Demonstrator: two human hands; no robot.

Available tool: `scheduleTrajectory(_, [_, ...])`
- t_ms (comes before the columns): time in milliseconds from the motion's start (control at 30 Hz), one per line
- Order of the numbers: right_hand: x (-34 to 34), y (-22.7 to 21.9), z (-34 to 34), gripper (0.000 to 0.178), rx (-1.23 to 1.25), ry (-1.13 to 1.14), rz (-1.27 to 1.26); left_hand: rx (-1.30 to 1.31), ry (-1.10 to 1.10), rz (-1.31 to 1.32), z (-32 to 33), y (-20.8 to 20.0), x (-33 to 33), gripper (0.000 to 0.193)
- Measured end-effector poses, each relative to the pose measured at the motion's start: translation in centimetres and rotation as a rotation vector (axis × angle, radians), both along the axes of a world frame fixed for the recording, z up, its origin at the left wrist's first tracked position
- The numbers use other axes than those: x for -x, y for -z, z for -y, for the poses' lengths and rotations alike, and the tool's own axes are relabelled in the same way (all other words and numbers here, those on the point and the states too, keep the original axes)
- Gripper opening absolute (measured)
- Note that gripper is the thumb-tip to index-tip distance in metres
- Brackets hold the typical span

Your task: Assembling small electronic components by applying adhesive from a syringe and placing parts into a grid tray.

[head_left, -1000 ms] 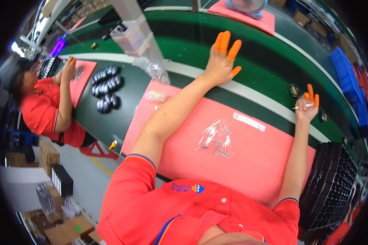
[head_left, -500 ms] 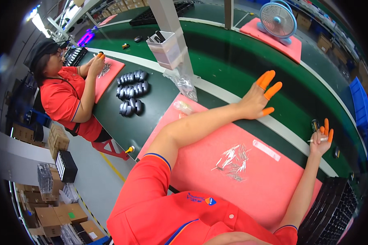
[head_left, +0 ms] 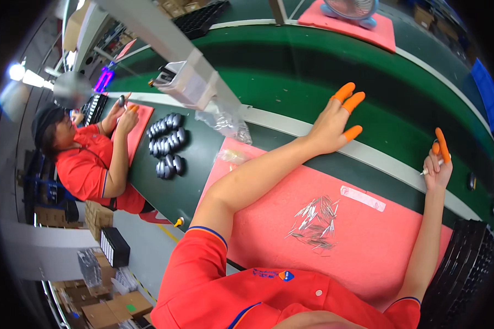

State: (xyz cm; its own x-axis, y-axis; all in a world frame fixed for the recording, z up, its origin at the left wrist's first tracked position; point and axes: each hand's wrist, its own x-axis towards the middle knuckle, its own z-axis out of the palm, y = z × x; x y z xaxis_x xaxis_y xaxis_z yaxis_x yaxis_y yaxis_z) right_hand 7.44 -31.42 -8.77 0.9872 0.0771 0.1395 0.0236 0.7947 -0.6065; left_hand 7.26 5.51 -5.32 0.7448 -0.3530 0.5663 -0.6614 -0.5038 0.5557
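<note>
My left hand (head_left: pixel 328 129) reaches over the near rail of the green conveyor belt (head_left: pixel 280 93). Orange finger cots cover its thumb and two fingers, which are stretched apart with nothing in them. Farther right, my right hand (head_left: pixel 438 167) is raised at the belt's edge, also in orange cots. Its lower fingers curl round a thin white stick (head_left: pixel 424 171), while one cotted finger points up. What kind of stick it is cannot be made out. Between my arms, a loose pile of thin white and dark slender pieces (head_left: pixel 315 222) lies on the pink mat (head_left: pixel 269 241).
A pale labelled strip (head_left: pixel 362 198) and a clear bag (head_left: pixel 233 156) lie on the mat. Black trays (head_left: pixel 464 268) are stacked at right. A post carries a white bin (head_left: pixel 184 82). Left, a co-worker (head_left: pixel 88 164) sits beyond rows of dark rounded parts (head_left: pixel 167 143). A small dark item (head_left: pixel 472 181) rides the belt.
The view has tilted and shifted. My left hand stays spread over the belt's edge, and my right keeps the white stick. The co-worker's hands have parted, one now holding up a small dark rounded part.
</note>
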Motion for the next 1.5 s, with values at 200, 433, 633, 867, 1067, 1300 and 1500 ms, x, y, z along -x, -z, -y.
scheduleTrajectory(200, [1.0,-3.4,-3.3,0.044,0.076,0.114,-0.187,0.113,0.022,-0.172,-0.4,0.4,-0.3,0.05])
scheduleTrajectory(433, [4.1,-6.7,-5.8,0.051,-0.024,-0.014,0.014,0.159,0.009,-0.242,-0.1,0.7,-0.5,0.042])
scheduleTrajectory(633, [14.0,-16.0,-14.7,0.064,-0.148,-0.344,0.371,0.205,-0.207,-0.065,-1.3,1.5,-1.2,0.041])
scheduleTrajectory(867, [17.4,-15.5,-12.1,0.06,-0.503,-0.694,0.304,0.262,-0.275,-0.155,-1.5,1.6,-2.5,0.039])
scheduleTrajectory(1067, [17.5,-15.0,-11.6,0.06,-0.489,-0.657,0.358,0.164,-0.419,-0.179,-3.0,1.4,-2.9,0.043])
scheduleTrajectory(1300, [16.3,-14.5,-12.7,0.061,-0.568,-0.648,0.46,0.485,-0.813,-0.114,-8.6,1.5,-6.7,0.056])
scheduleTrajectory(1500, [16.0,-14.5,-12.5,0.061,-0.579,-0.577,0.512,0.575,-1.48,-0.398,-13.3,0.6,-12.2,0.079])
